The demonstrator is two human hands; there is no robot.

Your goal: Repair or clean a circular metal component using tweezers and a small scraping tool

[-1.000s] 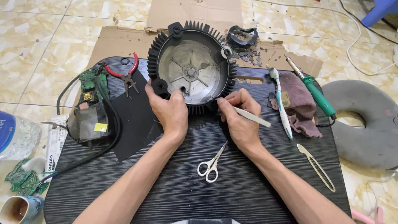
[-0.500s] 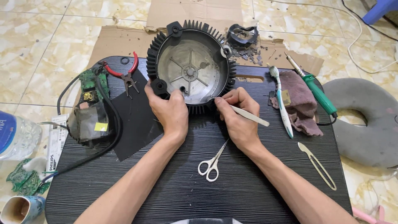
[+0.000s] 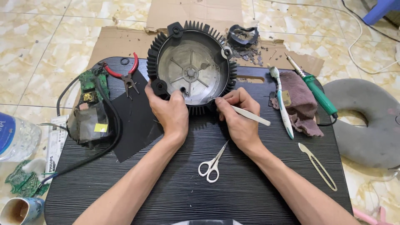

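Round finned housing [image 3: 189, 66] sat at far-centre of black tabletop [image 3: 250, 183], open side up, grey inner plate w/ spokes visible. L hand [image 3: 170, 111] was clamped on its near-left rim, thumb beside the black mounting lug [image 3: 159, 87]. R hand [image 3: 236, 112] was closed around a white stick tool [image 3: 251, 116], pen-style, tip at the near-right rim of the housing. Scissors [image 3: 212, 163] lay near the wrists, between forearms. Red-handled pliers [image 3: 125, 75] and green PCB [image 3: 92, 85] to the left; toothbrush [image 3: 282, 104], rag [image 3: 301, 104], green-handled soldering iron [image 3: 317, 91] to the right.
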